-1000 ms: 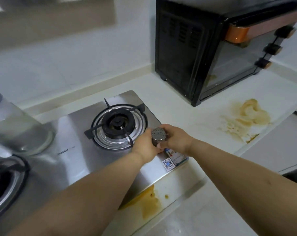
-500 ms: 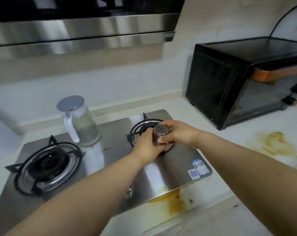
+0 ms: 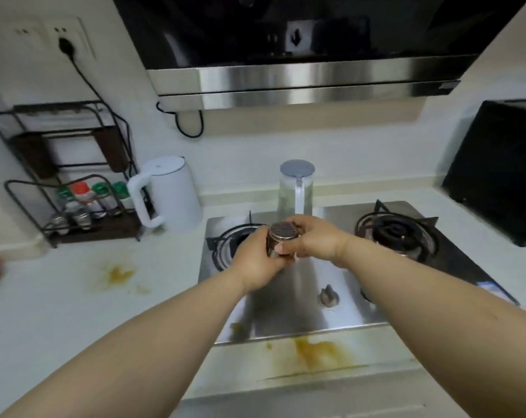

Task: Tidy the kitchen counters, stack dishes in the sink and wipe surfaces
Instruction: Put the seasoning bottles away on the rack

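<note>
Both hands, left hand and right hand, still grip the metal shaker, now carried leftward from the right burner toward the spice rack; worktop stains await wiping

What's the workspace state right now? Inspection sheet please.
Surface: white counter with yellow-brown stains left of the stove and along its front edge.
Job's things: metal shaker, held above the stove.
Clutter: glass jug, white kettle, spice rack with bottles.
Grip: left hand and right hand both hold the shaker.
Cables: black cord plugged into the wall socket; a loop hangs under the hood.
Surroundings: range hood above, black oven on the right.
</note>
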Demonstrator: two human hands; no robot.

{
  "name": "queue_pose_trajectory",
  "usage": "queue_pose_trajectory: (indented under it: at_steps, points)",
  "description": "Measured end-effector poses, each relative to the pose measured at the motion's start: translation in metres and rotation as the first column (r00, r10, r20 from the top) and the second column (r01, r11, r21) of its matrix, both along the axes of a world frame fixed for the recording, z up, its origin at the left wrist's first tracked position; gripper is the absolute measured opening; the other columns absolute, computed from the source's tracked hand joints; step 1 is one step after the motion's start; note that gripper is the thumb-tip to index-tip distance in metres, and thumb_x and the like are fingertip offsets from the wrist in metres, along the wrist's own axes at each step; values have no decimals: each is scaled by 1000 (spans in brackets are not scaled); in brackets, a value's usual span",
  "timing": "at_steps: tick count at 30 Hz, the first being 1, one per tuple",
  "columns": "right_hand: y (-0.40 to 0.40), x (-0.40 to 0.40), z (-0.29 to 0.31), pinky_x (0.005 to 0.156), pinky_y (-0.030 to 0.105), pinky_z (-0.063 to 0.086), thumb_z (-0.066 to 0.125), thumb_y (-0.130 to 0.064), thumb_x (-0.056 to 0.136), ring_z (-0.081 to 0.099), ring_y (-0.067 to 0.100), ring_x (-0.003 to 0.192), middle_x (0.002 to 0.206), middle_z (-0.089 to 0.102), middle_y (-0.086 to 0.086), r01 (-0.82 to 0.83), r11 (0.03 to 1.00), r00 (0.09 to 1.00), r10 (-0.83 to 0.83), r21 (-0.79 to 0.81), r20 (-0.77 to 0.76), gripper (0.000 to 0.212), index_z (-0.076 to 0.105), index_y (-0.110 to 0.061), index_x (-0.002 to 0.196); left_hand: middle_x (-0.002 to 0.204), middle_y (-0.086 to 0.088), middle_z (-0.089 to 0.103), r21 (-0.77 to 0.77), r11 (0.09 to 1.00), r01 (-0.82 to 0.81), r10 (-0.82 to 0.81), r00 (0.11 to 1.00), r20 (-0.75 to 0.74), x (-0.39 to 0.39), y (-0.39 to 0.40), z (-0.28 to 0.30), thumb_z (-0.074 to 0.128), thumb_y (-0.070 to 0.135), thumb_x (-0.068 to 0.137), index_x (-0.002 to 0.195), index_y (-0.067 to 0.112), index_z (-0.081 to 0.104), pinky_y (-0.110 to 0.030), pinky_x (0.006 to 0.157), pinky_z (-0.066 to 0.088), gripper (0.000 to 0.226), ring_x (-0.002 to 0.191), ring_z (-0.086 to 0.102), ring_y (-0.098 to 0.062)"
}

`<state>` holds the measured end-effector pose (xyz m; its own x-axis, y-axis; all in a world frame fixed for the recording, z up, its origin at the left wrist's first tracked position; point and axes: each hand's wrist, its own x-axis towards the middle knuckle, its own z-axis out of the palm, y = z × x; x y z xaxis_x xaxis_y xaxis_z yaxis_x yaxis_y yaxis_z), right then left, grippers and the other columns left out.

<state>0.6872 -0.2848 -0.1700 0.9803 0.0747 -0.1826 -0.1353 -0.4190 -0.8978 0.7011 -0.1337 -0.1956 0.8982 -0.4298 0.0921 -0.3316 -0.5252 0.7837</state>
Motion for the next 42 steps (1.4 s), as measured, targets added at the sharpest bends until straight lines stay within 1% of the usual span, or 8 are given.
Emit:
queue_pose_trajectory:
  at_steps: [4, 8, 11, 15, 24, 27, 35, 42]
  points:
    - [71, 15, 3, 92, 36, 53, 81, -15, 72, 66, 21, 99, 106, 71, 7, -49, 998, 999, 50, -36, 13, 37, 64, -16, 105, 102, 11, 59, 31, 997, -66, 67, 998, -17, 10, 72, 4, 77, 23, 75, 118, 22, 52, -14, 71, 36, 51, 94, 55, -8]
    - [116, 36, 10, 80, 25, 51, 79, -10, 75, 63, 16, 95, 107, 68, 4, -89, 996, 996, 90, -23, 24, 50, 58, -12, 120, 106, 2, 64, 27, 987, -159, 160, 987, -28, 28, 116, 2, 77, 28, 74, 115, 17, 51, -26, 79, 46, 50, 98, 61, -18]
    - [142, 56, 11, 72, 19, 51, 78, -10, 75, 61, 10, 85, 94, 66, -3, -142, 989, 989, 143, -41, 20, 44, 59, -15, 114, 104, 3, 64, -2, 978, -209, 209, 977, -44, 42, 141, -1, 78, 26, 73, 113, 18, 52, -22, 75, 42, 49, 95, 61, -17]
    - [171, 93, 5, 85, 37, 52, 82, -16, 70, 64, 22, 94, 104, 69, 7, -225, 973, 974, 226, -54, 14, 42, 61, -17, 107, 103, 4, 64, -48, 952, -302, 298, 951, -80, 58, 168, -6, 79, 26, 73, 115, 19, 52, -24, 78, 46, 50, 93, 62, -15]
    - [241, 157, -4, 78, 32, 49, 78, -9, 75, 59, 17, 88, 102, 67, 7, -412, 911, 911, 412, -2, -5, 31, 60, -22, 97, 107, 5, 63, -41, 884, -466, 458, 879, -136, 97, 232, -11, 79, 23, 74, 121, 18, 51, -29, 88, 50, 54, 96, 62, -15]
    - [261, 175, -9, 76, 30, 49, 79, -8, 74, 59, 16, 85, 99, 67, 5, -416, 909, 909, 416, 22, -18, 33, 61, -21, 99, 111, 3, 64, -13, 875, -485, 479, 868, -132, 115, 252, -15, 79, 25, 73, 122, 20, 50, -36, 93, 51, 58, 100, 62, -16]
    - [342, 223, -23, 75, 26, 53, 76, -1, 75, 61, 12, 82, 92, 65, 0, -303, 945, 948, 312, 120, -61, 41, 58, -13, 109, 114, 1, 63, 53, 909, -414, 418, 903, -99, 180, 336, -28, 79, 28, 74, 124, 17, 50, -28, 88, 48, 59, 100, 60, -16]
    - [394, 253, -44, 94, 39, 52, 81, -11, 71, 63, 23, 104, 99, 66, 1, -123, 990, 992, 125, 71, -25, 50, 58, -15, 115, 115, 2, 64, 51, 942, -333, 336, 935, -113, 228, 387, -43, 80, 26, 72, 125, 18, 50, -31, 92, 48, 61, 104, 61, -16]
